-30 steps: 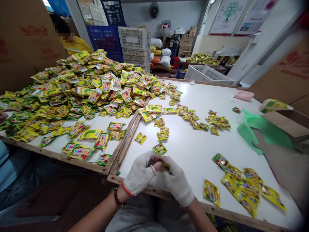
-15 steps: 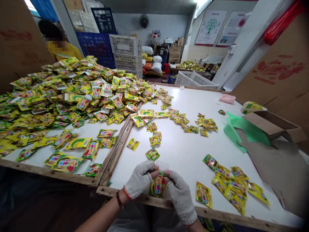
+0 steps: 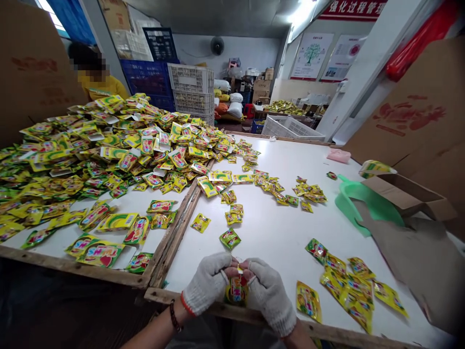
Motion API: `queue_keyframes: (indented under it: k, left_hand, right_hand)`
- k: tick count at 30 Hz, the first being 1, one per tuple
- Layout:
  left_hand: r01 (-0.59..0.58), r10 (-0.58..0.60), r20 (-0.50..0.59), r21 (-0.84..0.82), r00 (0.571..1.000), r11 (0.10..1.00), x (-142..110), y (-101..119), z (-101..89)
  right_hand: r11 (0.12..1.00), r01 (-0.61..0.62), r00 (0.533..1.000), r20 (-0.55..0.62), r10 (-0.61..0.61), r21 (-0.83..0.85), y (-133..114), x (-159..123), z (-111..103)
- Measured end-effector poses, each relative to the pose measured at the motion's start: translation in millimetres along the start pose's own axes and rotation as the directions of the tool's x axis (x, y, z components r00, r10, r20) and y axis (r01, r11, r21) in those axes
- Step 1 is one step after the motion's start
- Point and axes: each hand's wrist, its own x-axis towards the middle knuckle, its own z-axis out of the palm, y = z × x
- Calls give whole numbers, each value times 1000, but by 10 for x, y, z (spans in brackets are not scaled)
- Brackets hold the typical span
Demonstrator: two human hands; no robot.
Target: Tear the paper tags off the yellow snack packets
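Observation:
My left hand (image 3: 208, 283), in a white knitted glove with bare fingertips, pinches the top of a small yellow-green box (image 3: 238, 291) with a colourful printed name. From the other side my right hand (image 3: 271, 295), gloved the same way, closes its fingertips on the same top end. The box is upright at the table's near edge, its sides partly covered by the gloves. Just beyond the hands lies a green sachet (image 3: 230, 238), with a yellow sachet (image 3: 200, 222) farther left. To the right of my right hand is a single yellow sachet (image 3: 308, 301), beside a cluster of sachets (image 3: 350, 286).
A large heap of boxes and sachets (image 3: 119, 140) covers the left table, bordered by a wooden strip (image 3: 178, 228). At right are a green plastic scoop (image 3: 348, 201), an opened carton (image 3: 407, 191) and grey cardboard (image 3: 403, 261). A person in yellow (image 3: 105, 87) is behind the heap.
My fingertips have come closer together over the box's top, where a pale flap showed before. The view has tilted up slightly. The sachets on the table lie as before.

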Motion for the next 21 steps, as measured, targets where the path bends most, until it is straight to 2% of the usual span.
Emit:
queue_keyframes:
  k: [4, 6, 9, 12, 14, 16, 17, 18, 19, 20, 21]
  left_hand:
    - [71, -73, 13, 98, 997, 993, 100, 110, -40]
    - [49, -56, 53, 137, 997, 989, 130, 102, -66]
    - [-157, 125, 136, 254, 983, 954, 51, 8, -105]
    - [-431, 357, 245, 425, 901, 796, -134, -82, -132]
    - [-531, 412, 339, 467, 846, 707, -202, -73, -137]
    - [-562, 401, 410, 435, 819, 703, -124, -2, -149]
    - [-512, 375, 369, 423, 851, 748, -15, 45, -168]
    - [-428, 336, 278, 415, 900, 803, 141, 92, -202]
    - [-293, 274, 105, 401, 956, 868, 335, 132, -255]
    - [-59, 137, -197, 360, 971, 931, 555, 162, -328]
    - [40, 88, -358, 336, 929, 941, 788, 179, -419]
  right_hand:
    - [994, -44, 999, -6, 44, -99, -40, 92, -69]
    - [990, -39, 999, 22, 42, -133, -62, 126, -117]
    - [986, 80, 992, 104, -65, -148, -64, 67, -191]
    - [932, 316, 944, 155, -291, -176, 7, -91, -188]
    - [874, 429, 902, 155, -403, -229, 71, -172, -123]
    - [870, 429, 903, 136, -407, -243, 110, -195, -59]
    - [893, 388, 922, 108, -373, -228, 114, -190, -55]
    - [924, 322, 947, 64, -316, -204, 106, -182, -87]
    - [954, 239, 970, 2, -242, -180, 90, -183, -162]
    - [976, 150, 984, -70, -163, -156, 66, -202, -284]
    - [990, 61, 983, -162, -81, -127, 39, -243, -449]
